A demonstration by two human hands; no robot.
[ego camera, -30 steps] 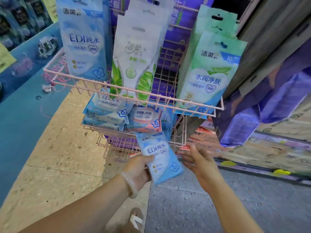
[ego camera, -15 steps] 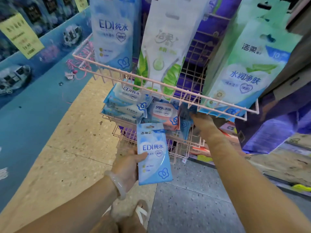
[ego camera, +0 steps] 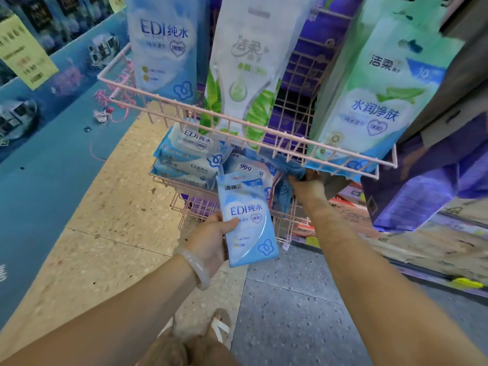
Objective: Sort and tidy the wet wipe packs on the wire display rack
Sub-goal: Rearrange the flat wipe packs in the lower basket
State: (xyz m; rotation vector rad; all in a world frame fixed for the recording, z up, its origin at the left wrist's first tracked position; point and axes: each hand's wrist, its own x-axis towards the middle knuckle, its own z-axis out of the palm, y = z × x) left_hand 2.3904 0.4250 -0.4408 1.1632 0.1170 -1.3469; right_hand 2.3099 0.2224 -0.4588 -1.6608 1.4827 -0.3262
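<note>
Left hand pinches a flat blue EDI wet wipe pack before the pink wire rack's lower basket. Right hand reaches into that basket's right corner among crumpled blue packs, grip hidden. Best lift one pack clear, not snagging wires.

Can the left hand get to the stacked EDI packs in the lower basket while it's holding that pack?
Probably not cleanly: the left hand is full with the slim EDI pack, though the stacked EDI packs lie open just above it.
</note>
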